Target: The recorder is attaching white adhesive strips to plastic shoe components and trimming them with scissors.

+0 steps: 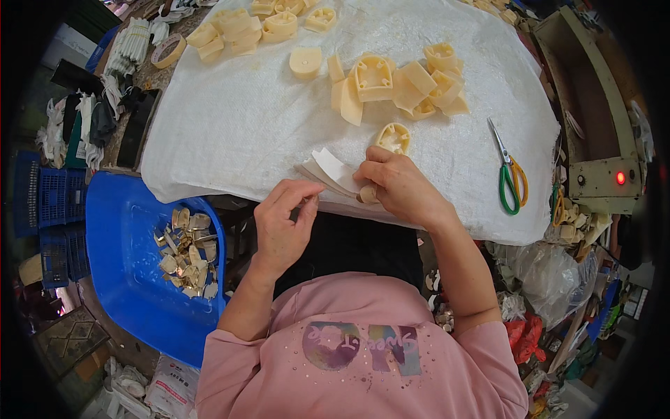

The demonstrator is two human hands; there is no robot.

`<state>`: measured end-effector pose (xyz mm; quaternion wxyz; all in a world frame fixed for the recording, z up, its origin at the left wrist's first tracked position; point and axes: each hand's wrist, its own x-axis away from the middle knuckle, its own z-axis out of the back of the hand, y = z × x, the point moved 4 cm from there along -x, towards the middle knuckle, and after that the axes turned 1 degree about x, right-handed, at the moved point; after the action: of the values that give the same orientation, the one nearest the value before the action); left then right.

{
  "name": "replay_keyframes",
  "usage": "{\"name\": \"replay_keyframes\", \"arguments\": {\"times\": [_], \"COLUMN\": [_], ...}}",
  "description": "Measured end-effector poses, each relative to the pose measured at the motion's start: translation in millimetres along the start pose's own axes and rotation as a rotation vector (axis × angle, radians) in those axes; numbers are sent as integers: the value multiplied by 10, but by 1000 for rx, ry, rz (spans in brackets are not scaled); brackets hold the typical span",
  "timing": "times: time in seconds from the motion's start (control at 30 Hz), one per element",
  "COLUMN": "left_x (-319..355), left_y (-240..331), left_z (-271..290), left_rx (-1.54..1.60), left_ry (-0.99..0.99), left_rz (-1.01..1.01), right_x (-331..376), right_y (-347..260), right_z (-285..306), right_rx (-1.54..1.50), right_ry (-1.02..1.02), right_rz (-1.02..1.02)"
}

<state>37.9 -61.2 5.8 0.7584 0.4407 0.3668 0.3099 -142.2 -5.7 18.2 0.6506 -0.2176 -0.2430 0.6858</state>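
My right hand (pixel 399 183) is closed at the front edge of the white-covered table, its fingers around a small beige piece (pixel 368 194) that is mostly hidden. Against those fingers lie curved white strips (pixel 331 170), like paper or thin card. My left hand (pixel 286 215) is beside the strips' near end, thumb and forefinger drawn together; whatever is between them is too small to name. Just beyond my right hand sits a cream plastic shell (pixel 393 137), hollow side up. Farther back is a pile of similar cream shells (pixel 374 77).
Green-and-orange scissors (pixel 510 171) lie on the white sheet (pixel 244 119) at the right. More cream shells (pixel 241 29) are at the back left. A blue tub (pixel 125 244) holding shiny gold-toned pieces (pixel 190 255) stands left of me. A metal box with a red light (pixel 620 178) is at right.
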Motion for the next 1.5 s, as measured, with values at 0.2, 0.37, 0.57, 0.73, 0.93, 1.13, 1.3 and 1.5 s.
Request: {"name": "replay_keyframes", "arguments": {"times": [0.2, 0.37, 0.57, 0.73, 0.93, 1.13, 1.3, 1.5], "left_x": [8, 49, 142, 132, 15, -70, -16, -135], "left_y": [103, 210, 51, 105, 189, 342, 307, 70], "left_z": [-98, -387, -495, -523, -537, -506, -642, -504], "left_rx": [-113, -537, -680, -641, -631, -512, 476, 998], "left_ry": [-11, -42, 57, -1, -93, -73, -391, -72], "left_rz": [-261, -593, -569, -506, -411, -401, 310, 494], "right_x": [77, 110, 218, 554, 960, 819, 497, 408], "right_y": [-92, -15, 99, 361, 399, 19, -369, 260], "right_z": [-76, -98, -71, 256, 765, 670, 303, 302], "right_rx": [123, 25, -182, -550, -496, 109, 343, -34], "right_ry": [43, 98, 268, 690, 1101, 919, 499, 489], "right_rz": [84, 100, 64, -180, -207, -18, 254, 72]}}
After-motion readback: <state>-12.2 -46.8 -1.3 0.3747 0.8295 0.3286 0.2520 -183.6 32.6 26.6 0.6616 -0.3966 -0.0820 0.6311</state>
